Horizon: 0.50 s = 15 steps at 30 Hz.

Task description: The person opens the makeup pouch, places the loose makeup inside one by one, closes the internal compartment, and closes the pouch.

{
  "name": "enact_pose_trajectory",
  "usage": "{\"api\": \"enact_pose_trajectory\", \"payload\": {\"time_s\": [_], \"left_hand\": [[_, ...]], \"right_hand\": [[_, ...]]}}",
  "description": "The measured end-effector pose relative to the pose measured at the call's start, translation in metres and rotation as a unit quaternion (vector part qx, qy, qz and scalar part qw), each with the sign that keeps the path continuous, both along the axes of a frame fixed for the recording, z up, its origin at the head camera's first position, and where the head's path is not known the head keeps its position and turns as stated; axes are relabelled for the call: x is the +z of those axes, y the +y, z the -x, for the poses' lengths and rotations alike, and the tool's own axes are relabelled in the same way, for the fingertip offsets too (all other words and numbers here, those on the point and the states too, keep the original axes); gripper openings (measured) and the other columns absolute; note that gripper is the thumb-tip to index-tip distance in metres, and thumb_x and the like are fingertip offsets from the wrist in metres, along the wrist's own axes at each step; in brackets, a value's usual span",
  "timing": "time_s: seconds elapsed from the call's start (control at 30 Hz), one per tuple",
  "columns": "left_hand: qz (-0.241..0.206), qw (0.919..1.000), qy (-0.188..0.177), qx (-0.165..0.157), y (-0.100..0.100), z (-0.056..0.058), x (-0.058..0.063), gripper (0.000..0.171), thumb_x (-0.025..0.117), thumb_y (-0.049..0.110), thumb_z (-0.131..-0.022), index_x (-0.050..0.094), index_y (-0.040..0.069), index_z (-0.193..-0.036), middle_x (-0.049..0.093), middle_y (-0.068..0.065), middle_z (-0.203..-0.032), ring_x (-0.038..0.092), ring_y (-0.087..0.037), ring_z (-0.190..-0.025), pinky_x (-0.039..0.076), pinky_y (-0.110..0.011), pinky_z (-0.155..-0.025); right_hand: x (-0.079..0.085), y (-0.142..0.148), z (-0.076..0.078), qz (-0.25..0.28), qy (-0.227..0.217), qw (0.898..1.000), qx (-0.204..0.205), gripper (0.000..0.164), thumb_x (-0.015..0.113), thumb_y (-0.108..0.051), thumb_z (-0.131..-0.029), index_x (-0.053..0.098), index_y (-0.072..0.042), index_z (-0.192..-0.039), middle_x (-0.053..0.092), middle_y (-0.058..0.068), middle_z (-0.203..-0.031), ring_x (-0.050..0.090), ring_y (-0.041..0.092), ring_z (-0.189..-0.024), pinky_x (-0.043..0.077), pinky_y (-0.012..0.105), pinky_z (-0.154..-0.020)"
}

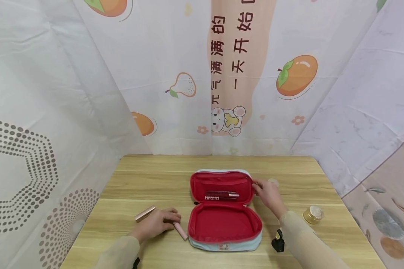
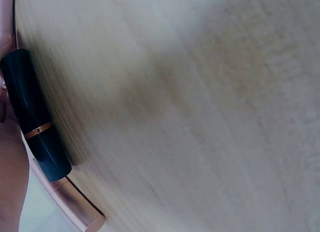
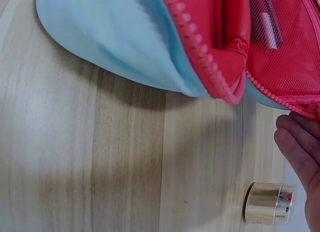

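A light blue pouch with a red lining (image 1: 225, 224) lies unzipped, its lid raised at the back. My right hand (image 1: 267, 192) pinches the lid's right edge, fingers (image 3: 300, 147) behind it. Inside the lid, a mesh pocket (image 3: 295, 67) holds slim tubes (image 1: 222, 195). Left of the pouch, my left hand (image 1: 157, 223) is low at the table, holding one end of a pink tube (image 1: 180, 231) with its fingertips. A black lipstick tube with a gold band (image 2: 36, 114) shows beside that hand in the left wrist view. Behind the wrist lies a rose-gold tube (image 1: 144, 213).
A gold jar (image 1: 313, 215) stands on the wooden table (image 1: 148, 183) to the right. Beyond my right hand is a small pale round item (image 1: 273, 182). A small black item (image 1: 278, 242) is beside the right sleeve. Printed curtains (image 1: 175, 48) hang round the table.
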<state>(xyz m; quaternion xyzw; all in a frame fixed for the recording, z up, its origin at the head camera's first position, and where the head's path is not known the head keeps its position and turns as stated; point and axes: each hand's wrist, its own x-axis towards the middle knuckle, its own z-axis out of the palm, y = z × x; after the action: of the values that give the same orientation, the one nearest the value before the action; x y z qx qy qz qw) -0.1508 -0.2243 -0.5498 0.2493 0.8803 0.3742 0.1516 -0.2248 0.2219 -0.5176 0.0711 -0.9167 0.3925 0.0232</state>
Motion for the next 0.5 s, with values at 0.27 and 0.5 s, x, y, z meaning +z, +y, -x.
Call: {"api": "enact_pose_trajectory", "payload": {"time_s": [0.27,0.5], "left_hand": [[0.009,0.9971,0.073,-0.020,0.0000,0.0008,-0.0052,0.025,0.075,0.008,-0.091,0.079,0.017,-0.114,0.073,0.005,-0.116,0.066,-0.015,-0.114,0.057,-0.033,-0.096],[0.012,0.9911,0.132,-0.009,-0.0021,-0.0016,-0.0071,0.020,0.079,0.003,-0.086,0.081,0.016,-0.100,0.074,0.007,-0.103,0.068,-0.008,-0.099,0.059,-0.026,-0.084]], "right_hand": [[-0.0011,0.0005,0.0010,0.007,0.002,1.000,0.004,0.023,0.062,-0.001,-0.099,0.071,0.007,-0.119,0.076,0.017,-0.090,0.072,0.025,-0.074,0.057,0.027,-0.061],[-0.0016,0.0010,0.0013,-0.009,0.009,1.000,0.002,0.023,0.063,-0.003,-0.099,0.072,0.005,-0.118,0.075,0.012,-0.085,0.067,0.020,-0.069,0.051,0.024,-0.057]]}}
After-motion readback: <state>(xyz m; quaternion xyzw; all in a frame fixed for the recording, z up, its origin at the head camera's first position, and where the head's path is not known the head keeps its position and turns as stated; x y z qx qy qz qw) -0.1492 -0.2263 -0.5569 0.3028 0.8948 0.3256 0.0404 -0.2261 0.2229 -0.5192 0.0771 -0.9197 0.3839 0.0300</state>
